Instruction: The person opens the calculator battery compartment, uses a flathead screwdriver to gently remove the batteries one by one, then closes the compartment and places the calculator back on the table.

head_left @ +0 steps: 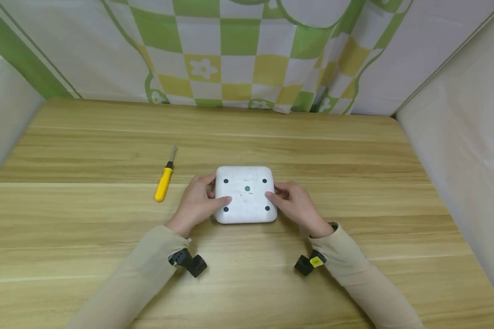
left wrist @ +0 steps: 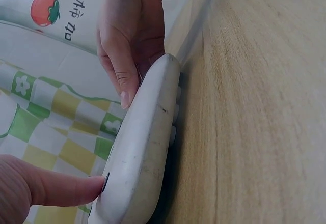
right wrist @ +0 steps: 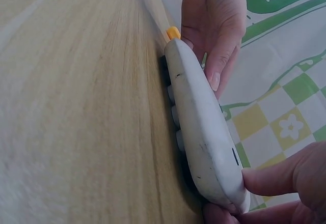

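Observation:
A white, rounded-square device (head_left: 247, 208) lies face down on the table, its back with dark round feet and a green dot turned up. Pale keys (right wrist: 176, 116) stick out on its underside in the right wrist view. My left hand (head_left: 196, 200) grips its left side, thumb on the back and fingers at the edge. On the opposite side my right hand (head_left: 299, 204) holds it the same way, with fingers curled under the edge. The left wrist view shows the device (left wrist: 137, 152) slightly tilted near the wood; the face is hidden.
A screwdriver (head_left: 163, 183) with a yellow handle lies to the left of the device, its shaft pointing away. The wooden table (head_left: 337, 151) ends at a green, yellow and white checked curtain (head_left: 238, 68). Pale cloth hangs at both sides.

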Motion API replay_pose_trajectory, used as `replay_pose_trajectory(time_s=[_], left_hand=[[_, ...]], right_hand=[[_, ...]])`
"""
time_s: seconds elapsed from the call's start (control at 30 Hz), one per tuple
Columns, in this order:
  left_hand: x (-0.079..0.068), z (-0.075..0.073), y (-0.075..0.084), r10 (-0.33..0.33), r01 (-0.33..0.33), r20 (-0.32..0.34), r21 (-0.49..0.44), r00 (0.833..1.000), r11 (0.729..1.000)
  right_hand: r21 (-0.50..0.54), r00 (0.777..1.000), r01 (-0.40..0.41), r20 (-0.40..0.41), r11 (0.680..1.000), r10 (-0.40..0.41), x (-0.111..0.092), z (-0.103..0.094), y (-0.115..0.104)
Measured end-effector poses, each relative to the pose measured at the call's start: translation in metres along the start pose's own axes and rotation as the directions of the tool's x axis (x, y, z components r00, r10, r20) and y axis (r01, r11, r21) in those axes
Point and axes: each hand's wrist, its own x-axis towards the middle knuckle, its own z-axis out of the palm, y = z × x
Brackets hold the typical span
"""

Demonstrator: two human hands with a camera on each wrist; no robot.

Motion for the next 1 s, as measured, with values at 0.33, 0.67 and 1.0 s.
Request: replay_pose_trajectory(time_s=[0.33,0.67,1.0], left_hand=[[0.001,0.0,-0.001,-0.002,0.002,0.004,-0.021,1.0,1.0],[0.002,0.002,-0.002,0.006,-0.006,0.002,-0.024,1.0,1.0],[0.001,0.001,-0.003,0.031,-0.031,0.007,-0.005,1.0,1.0]], right_hand=[[-0.036,0.999,0.031,0.027,0.999,-0.03,0.004,-0.007,-0.006],[-0.162,0.981,0.192,-0.004,0.968,-0.196,0.009,-0.012,-0.013],[-0.291,0.916,0.392,0.033,0.872,-0.401,0.026,-0.009,-0.019]])
